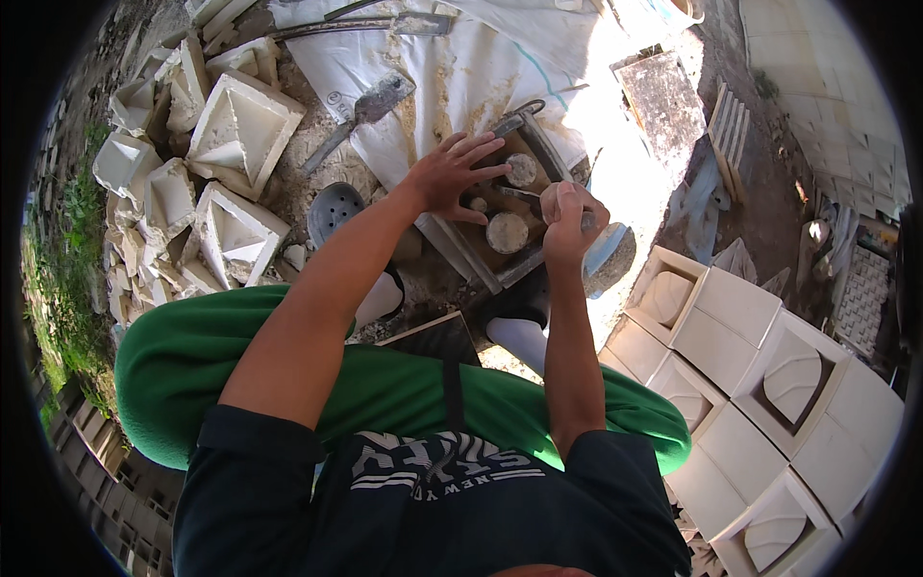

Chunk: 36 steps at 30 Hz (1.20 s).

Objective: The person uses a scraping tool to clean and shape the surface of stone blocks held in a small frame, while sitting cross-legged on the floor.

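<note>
The left hand [452, 178] is spread open, fingers resting on the rim of a square metal mould [500, 216] set on the ground. The right hand [569, 223] is closed around a small tool, held over the mould's right edge. A trowel [361, 115] lies on the white sheet [461, 67] nearby.

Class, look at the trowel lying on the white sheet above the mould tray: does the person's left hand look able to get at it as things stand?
Probably yes. The left hand rests spread on the mould tray, and the trowel lies just beyond it on the white sheet with nothing lying between them. The right hand is off to the other side.
</note>
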Available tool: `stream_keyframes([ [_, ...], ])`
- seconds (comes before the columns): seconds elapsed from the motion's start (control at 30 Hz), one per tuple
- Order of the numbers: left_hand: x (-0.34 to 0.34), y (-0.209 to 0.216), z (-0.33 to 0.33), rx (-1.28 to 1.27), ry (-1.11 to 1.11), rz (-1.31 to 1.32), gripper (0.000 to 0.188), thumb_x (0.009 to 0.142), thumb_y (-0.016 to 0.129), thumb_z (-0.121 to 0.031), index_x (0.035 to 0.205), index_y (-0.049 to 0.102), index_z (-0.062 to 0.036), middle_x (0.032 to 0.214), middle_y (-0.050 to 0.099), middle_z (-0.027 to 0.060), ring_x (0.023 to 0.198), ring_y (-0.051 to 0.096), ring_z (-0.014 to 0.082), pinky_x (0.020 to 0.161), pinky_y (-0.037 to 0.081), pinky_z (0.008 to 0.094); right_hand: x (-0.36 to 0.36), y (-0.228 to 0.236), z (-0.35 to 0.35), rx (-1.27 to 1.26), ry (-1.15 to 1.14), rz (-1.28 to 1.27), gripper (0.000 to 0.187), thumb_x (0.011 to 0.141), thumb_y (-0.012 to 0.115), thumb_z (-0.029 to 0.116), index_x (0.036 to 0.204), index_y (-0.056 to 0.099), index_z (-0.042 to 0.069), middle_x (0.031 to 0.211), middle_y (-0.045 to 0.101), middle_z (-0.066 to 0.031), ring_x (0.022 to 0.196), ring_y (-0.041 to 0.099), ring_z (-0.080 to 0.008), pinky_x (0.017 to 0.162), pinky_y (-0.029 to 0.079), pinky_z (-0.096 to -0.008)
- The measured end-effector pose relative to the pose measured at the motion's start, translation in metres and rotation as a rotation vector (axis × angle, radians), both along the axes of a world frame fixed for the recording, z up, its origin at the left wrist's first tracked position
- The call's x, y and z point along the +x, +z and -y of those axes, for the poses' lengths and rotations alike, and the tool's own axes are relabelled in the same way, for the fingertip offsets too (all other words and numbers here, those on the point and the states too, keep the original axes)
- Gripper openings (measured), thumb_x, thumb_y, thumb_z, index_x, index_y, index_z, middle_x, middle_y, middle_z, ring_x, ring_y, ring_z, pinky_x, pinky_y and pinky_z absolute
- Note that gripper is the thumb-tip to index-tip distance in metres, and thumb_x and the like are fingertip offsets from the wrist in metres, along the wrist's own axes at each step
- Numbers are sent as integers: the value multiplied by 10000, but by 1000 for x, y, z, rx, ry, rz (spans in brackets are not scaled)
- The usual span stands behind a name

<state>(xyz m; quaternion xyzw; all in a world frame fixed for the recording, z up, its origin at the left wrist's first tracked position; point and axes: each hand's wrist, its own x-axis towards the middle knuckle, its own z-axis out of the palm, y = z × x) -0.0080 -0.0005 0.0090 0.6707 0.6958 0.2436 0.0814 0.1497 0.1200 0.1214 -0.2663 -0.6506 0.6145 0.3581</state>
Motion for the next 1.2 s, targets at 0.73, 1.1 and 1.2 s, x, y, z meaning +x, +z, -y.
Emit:
stream_keyframes([
  [0.73,1,-2,-3,11,-14,31,914,714,750,-634,1486,424,-270,1594,293,99,1476,266,300,1190,248,514,-7,-6,-7,27,-73,100,423,941,470,65,548,313,81,515,349,-15,447,306,-111,444,251,-301],
  [1.1,2,-4,-1,-11,-16,24,917,721,746,-635,1493,412,-269,1595,292,101,1477,265,301,1189,247,521,-6,25,-4,-70,-115,-16,421,941,480,52,547,334,66,507,357,-17,454,325,-106,456,263,-288],
  [1.2,1,-3,-5,1,-20,28,921,719,748,-635,1495,410,-271,1595,291,100,1478,263,301,1189,246,523,1,6,-4,17,-108,33,418,943,470,56,546,336,67,516,362,-21,456,316,-107,459,264,-291],
])
